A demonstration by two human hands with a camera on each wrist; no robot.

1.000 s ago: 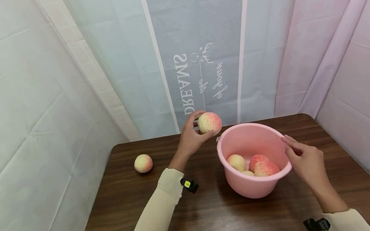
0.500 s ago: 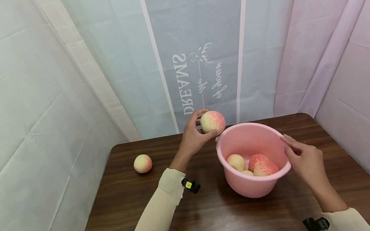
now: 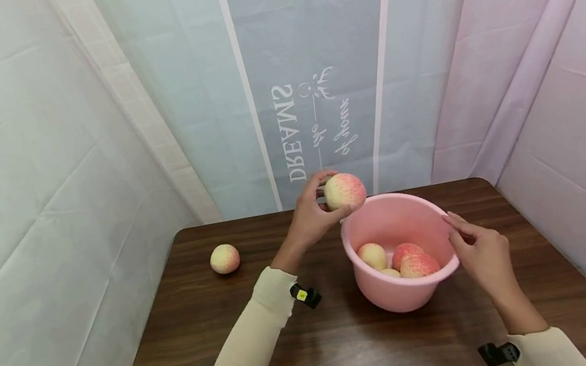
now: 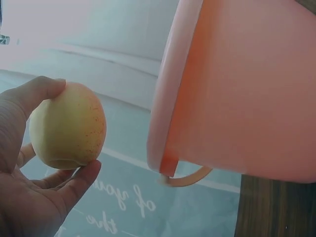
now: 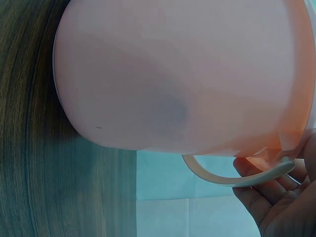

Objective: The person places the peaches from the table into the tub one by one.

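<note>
My left hand [image 3: 311,214] grips a yellow and pink peach [image 3: 344,191] between thumb and fingers, above the far left rim of a pink bucket [image 3: 401,295]. In the left wrist view the same peach [image 4: 69,126] is apart from the bucket's wall [image 4: 247,89]. My right hand [image 3: 485,254] pinches the bucket's right rim. The right wrist view shows its fingers by the handle's end, with the pale handle [image 5: 232,178] curving below the bucket. Inside the bucket lie several peaches, among them a reddish one [image 3: 419,265] and a yellow one [image 3: 372,256].
Another peach [image 3: 225,259] sits on the dark wooden table [image 3: 311,350] at the left. Pale cloth walls stand on both sides, and a grey-blue printed curtain [image 3: 300,24] hangs behind the table's far edge.
My left hand has moved a little to the right with the peach, which now overlaps the bucket's rim in the head view. The right hand keeps its hold on the rim.
</note>
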